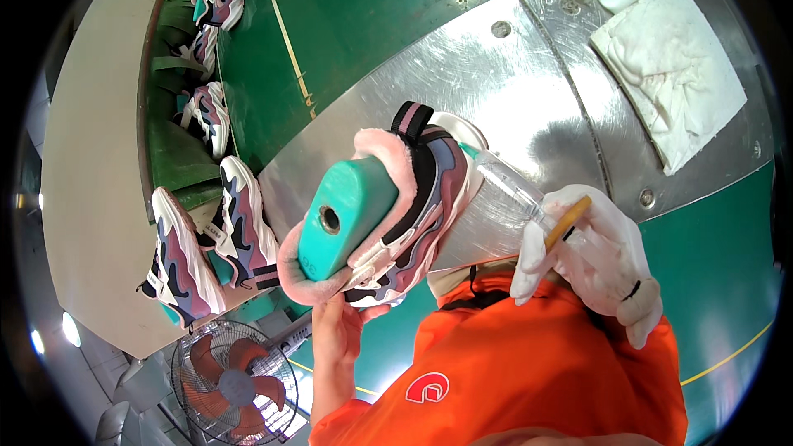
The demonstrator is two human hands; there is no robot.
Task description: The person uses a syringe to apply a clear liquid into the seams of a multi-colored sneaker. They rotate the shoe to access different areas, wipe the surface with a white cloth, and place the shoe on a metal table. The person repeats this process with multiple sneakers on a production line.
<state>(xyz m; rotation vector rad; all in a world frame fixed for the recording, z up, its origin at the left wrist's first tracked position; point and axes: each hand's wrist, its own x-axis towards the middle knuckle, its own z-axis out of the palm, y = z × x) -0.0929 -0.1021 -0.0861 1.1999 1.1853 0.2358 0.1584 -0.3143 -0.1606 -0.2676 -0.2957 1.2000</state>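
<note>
A sneaker (421,206) in pink, purple, black and white is tilted in front of me, with a pink plush collar. A turquoise shoe last (351,206) with a round metal-lined hole fills its opening. My bare left hand (339,330) grips the sneaker from below, its fingers partly hidden. In a white glove, my right hand (599,256) is closed around a clear syringe (512,186). The syringe's teal tip is at the heel, by the white sole edge. A tan stick (568,221) also sits between the gloved fingers; its ends are unclear.
A metal-topped table (462,58) lies ahead, with a white cloth (673,66) at the right. Several similar sneakers (186,256) stand on a beige surface (91,157) and green rack (178,149) at left. A caged fan (235,384) is at lower left.
</note>
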